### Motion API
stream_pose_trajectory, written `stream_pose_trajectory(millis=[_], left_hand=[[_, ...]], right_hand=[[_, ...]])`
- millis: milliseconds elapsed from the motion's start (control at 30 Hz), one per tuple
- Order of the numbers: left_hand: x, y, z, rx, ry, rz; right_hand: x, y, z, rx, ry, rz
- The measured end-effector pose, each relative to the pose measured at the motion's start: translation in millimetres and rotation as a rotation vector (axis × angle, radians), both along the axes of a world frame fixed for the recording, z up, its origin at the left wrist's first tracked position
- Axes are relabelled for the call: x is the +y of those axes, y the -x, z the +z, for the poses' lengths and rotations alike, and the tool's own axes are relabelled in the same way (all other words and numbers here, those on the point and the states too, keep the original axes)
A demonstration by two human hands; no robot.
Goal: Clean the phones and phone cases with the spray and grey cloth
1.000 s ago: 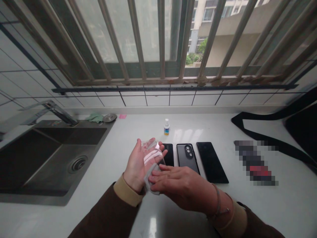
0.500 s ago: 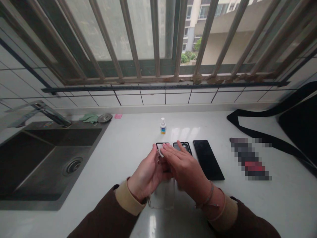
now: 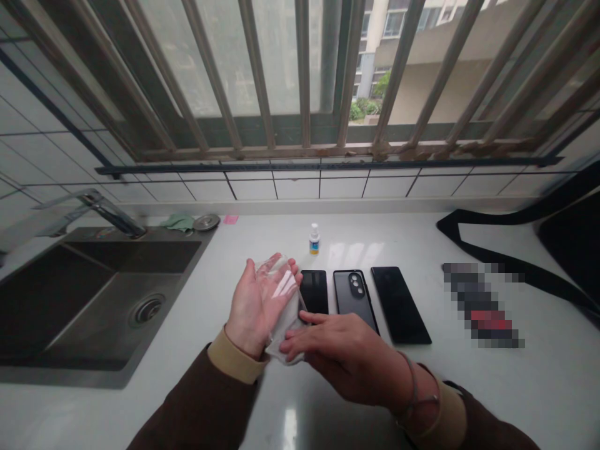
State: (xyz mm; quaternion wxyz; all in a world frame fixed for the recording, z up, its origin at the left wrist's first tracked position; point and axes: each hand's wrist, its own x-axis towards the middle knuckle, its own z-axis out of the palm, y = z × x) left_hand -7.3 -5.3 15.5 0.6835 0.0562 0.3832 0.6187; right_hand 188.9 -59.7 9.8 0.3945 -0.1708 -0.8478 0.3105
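Half a second back, both hands were bunched together farther out over the leftmost black phone [image 3: 314, 291]. The clear case [image 3: 280, 294] lay flat on the counter [image 3: 187, 325] by the wrists. Now the left hand [image 3: 244, 306] has drawn nearer and turned palm up, with the case resting in it. The right hand [image 3: 337, 356] has dropped back to finger the case's near end, and the phone lies uncovered.
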Motion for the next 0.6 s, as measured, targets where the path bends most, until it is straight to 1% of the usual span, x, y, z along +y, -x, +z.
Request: stream_pose_trajectory(millis=[33, 67, 133, 167, 200, 233, 267, 333, 400, 433, 467, 533, 567, 600], left_hand=[[0, 1, 0.4, 0.003, -0.003, 0.023], [0, 2, 0.5, 0.003, -0.004, 0.027], [-1, 0, 0.1, -0.01, -0.01, -0.008], [-2, -3, 0.0, -0.018, -0.018, -0.039], [-4, -5, 0.0, -0.025, -0.026, -0.072], [-6, -8, 0.2, -0.029, -0.034, -0.102], [-7, -10, 0.6, -0.028, -0.039, -0.121], [-9, -12, 1.6, -0.008, -0.041, -0.123], [-8, -11, 2.2, 0.01, -0.024, -0.073], [-7, -8, 2.2, 0.01, -0.015, -0.035], [-5, -5, 2.2, 0.003, -0.01, 0.006], [-1, 1, 2.3, -0.019, -0.002, 0.093], [1, 4, 2.7, -0.031, -0.003, 0.135], [3, 6, 3.3, -0.041, -0.01, 0.174]], right_hand=[[0, -2, 1.0, 0.017, 0.035, -0.073], [1, -5, 1.2, 0.044, 0.062, -0.181], [5, -8, -0.5, 0.103, 0.097, -0.448], [7, -9, -2.3, 0.123, 0.093, -0.559], [10, -10, -4.7, 0.131, 0.066, -0.63], [12, -9, -7.5, 0.12, 0.02, -0.648], [14, -7, -10.6, 0.089, -0.043, -0.614], [15, -2, -16.2, -0.004, -0.165, -0.457], [13, 3, -19.0, -0.089, -0.232, -0.288], [11, 5, -19.0, -0.111, -0.24, -0.219], [9, 6, -17.9, -0.113, -0.224, -0.159], [3, 6, -13.8, -0.06, -0.118, -0.07], [1, 5, -11.5, -0.015, -0.039, -0.06], [0, 4, -9.6, 0.036, 0.045, -0.088]])
